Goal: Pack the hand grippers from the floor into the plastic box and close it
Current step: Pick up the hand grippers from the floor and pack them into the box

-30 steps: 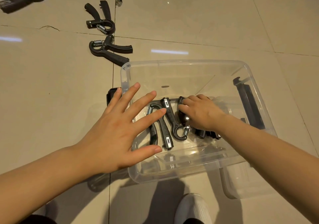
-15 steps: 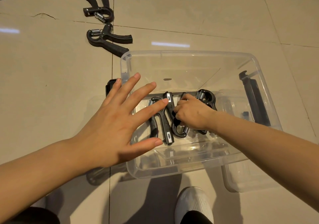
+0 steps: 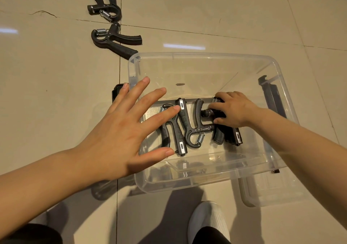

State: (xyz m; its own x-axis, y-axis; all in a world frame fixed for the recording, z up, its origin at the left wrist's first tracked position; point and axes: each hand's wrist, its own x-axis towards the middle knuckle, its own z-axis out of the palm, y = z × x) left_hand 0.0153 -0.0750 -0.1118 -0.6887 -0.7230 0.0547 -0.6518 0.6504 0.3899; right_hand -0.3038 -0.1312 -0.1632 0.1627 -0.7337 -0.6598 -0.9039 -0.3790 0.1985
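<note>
A clear plastic box (image 3: 197,57) stands open on the tiled floor. Inside it lie several black hand grippers with steel springs, two of them (image 3: 185,127) side by side at the middle. My right hand (image 3: 231,109) reaches into the box and is closed over another hand gripper (image 3: 225,136) at the right of that pair. My left hand (image 3: 120,131) hovers with fingers spread over the box's left rim and holds nothing. Two more hand grippers lie on the floor beyond the box, one near its far left corner (image 3: 114,41) and one farther back (image 3: 105,3).
The box's clear lid (image 3: 270,193) lies on the floor under its near right corner. A black latch (image 3: 272,97) shows on the box's right side. My white shoe (image 3: 208,223) is just in front of the box. Open tile lies to the left and right.
My right hand has slid to the right inside the box with its hand gripper, uncovering the middle pair. My left hand has barely moved.
</note>
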